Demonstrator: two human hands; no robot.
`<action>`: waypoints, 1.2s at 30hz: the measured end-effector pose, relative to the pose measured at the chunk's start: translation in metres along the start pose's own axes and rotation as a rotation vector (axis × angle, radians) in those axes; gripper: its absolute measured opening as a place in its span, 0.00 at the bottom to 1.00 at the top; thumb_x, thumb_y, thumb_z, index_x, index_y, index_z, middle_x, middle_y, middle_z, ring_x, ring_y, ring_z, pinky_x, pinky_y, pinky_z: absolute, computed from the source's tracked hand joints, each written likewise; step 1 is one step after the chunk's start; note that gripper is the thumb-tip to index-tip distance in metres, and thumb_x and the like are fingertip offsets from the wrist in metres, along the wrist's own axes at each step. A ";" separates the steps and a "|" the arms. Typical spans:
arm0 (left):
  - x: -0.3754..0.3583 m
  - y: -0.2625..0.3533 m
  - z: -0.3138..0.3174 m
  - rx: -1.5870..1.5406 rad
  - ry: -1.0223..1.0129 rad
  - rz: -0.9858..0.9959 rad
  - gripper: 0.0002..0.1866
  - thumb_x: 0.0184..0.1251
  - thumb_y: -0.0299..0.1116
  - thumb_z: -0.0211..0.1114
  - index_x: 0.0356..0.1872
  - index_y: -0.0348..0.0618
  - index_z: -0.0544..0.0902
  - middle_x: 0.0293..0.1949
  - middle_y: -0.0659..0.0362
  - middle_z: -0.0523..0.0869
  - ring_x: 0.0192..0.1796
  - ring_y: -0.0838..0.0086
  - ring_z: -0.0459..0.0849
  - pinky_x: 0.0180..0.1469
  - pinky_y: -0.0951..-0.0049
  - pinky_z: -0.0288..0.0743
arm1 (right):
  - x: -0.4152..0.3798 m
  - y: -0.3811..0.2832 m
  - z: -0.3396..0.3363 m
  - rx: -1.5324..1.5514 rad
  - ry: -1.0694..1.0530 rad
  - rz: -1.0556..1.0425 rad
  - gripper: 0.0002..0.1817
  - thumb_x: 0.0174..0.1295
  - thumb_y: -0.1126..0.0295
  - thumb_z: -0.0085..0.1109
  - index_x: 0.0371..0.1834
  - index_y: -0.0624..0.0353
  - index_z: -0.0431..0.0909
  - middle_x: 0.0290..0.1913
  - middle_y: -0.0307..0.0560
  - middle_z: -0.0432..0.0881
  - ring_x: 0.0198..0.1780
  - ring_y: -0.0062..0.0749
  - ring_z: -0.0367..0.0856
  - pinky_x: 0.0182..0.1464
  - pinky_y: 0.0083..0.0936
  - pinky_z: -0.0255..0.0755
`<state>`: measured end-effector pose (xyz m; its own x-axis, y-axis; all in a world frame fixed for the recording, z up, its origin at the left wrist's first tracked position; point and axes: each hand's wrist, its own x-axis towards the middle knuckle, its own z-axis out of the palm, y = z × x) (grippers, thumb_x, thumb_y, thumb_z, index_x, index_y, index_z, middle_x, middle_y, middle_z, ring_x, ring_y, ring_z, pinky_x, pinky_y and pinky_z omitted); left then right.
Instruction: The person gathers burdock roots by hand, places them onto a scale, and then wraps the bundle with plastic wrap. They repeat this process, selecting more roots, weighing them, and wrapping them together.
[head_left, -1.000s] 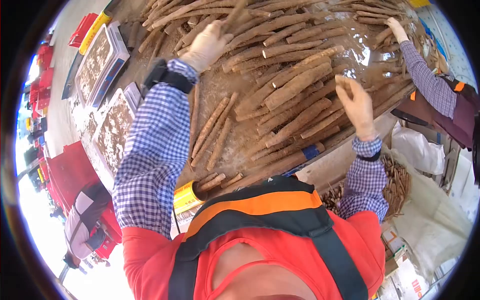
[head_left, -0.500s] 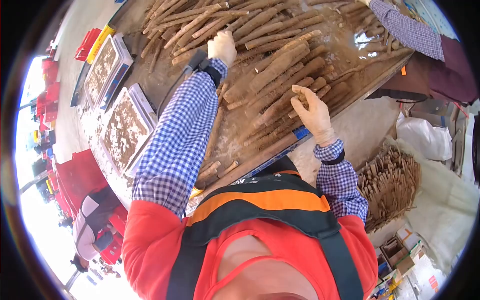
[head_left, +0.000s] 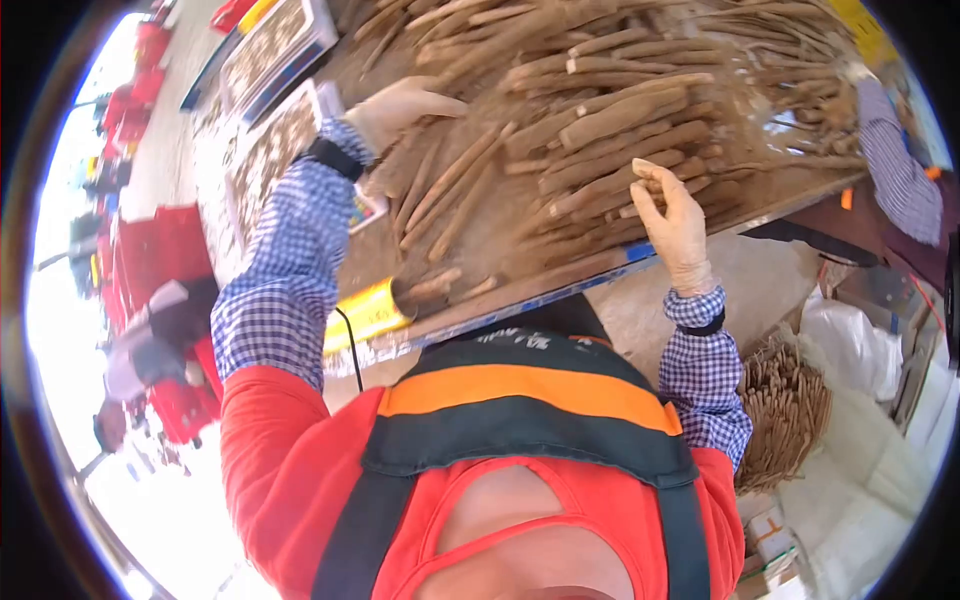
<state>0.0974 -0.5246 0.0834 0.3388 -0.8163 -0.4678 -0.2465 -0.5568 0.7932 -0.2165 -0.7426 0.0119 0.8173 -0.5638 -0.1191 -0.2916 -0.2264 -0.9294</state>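
Note:
My left hand (head_left: 405, 108), in a pale glove, is stretched out over the left part of the table (head_left: 500, 240). Its fingers point right and I see nothing held in them. Below it lie a few loose long brown roots (head_left: 455, 195). My right hand (head_left: 675, 225), gloved too, hovers at the right end of a bundle of thick soil-covered roots (head_left: 625, 135). Its thumb and forefinger are apart with nothing between them; the other fingers are curled and partly hidden. More roots (head_left: 480, 45) are heaped at the back.
Two trays (head_left: 325, 30) (head_left: 325, 100) of brown pieces stand at the left. A yellow cylinder (head_left: 372, 312) and short root stubs (head_left: 435, 287) are at the near edge. Another person's sleeve (head_left: 895, 150) reaches in at the right. A bundle of upright sticks (head_left: 785, 415) stands below the table.
My left hand has moved left from the root heap and its fingers have straightened. My right hand keeps much the same pose. The view has shifted, and the yellow cylinder now shows fully.

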 end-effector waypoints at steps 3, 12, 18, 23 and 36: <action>-0.099 -0.038 -0.022 -0.251 0.161 -0.159 0.21 0.64 0.33 0.66 0.56 0.35 0.79 0.42 0.63 0.83 0.43 0.81 0.79 0.46 0.75 0.73 | -0.015 -0.009 0.039 -0.145 -0.097 -0.124 0.19 0.64 0.63 0.61 0.57 0.53 0.78 0.46 0.48 0.85 0.39 0.31 0.85 0.44 0.24 0.78; -0.272 -0.222 -0.074 -0.475 0.547 -0.295 0.24 0.63 0.36 0.68 0.56 0.31 0.77 0.43 0.60 0.84 0.41 0.78 0.79 0.46 0.79 0.73 | 0.015 -0.023 0.216 -0.506 -0.293 -0.637 0.13 0.62 0.64 0.56 0.49 0.53 0.80 0.41 0.48 0.85 0.38 0.41 0.86 0.41 0.37 0.80; -0.296 -0.240 -0.086 0.055 0.637 -0.390 0.29 0.64 0.49 0.67 0.54 0.31 0.80 0.45 0.50 0.87 0.46 0.67 0.83 0.52 0.73 0.74 | 0.032 0.007 0.296 -1.322 -0.504 -0.875 0.05 0.58 0.70 0.55 0.33 0.53 0.82 0.35 0.46 0.82 0.39 0.39 0.85 0.37 0.33 0.81; -0.294 -0.318 -0.111 0.832 0.797 -0.229 0.41 0.55 0.65 0.65 0.59 0.40 0.77 0.56 0.41 0.80 0.58 0.48 0.79 0.61 0.59 0.72 | 0.036 -0.010 0.298 -1.417 -0.627 -0.958 0.08 0.59 0.73 0.53 0.37 0.56 0.82 0.33 0.48 0.84 0.33 0.38 0.87 0.30 0.31 0.81; -0.296 -0.279 0.048 0.410 1.103 0.095 0.12 0.57 0.27 0.66 0.43 0.49 0.83 0.41 0.57 0.87 0.42 0.69 0.86 0.46 0.72 0.81 | 0.040 -0.226 0.393 -0.978 -0.254 -1.379 0.19 0.64 0.69 0.58 0.59 0.44 0.75 0.48 0.39 0.82 0.43 0.33 0.85 0.44 0.26 0.81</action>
<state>0.0226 -0.1350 -0.0184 0.8553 -0.3947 0.3358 -0.5179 -0.6730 0.5280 0.0774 -0.4022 0.0797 0.7301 0.5612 0.3898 0.5515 -0.8208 0.1488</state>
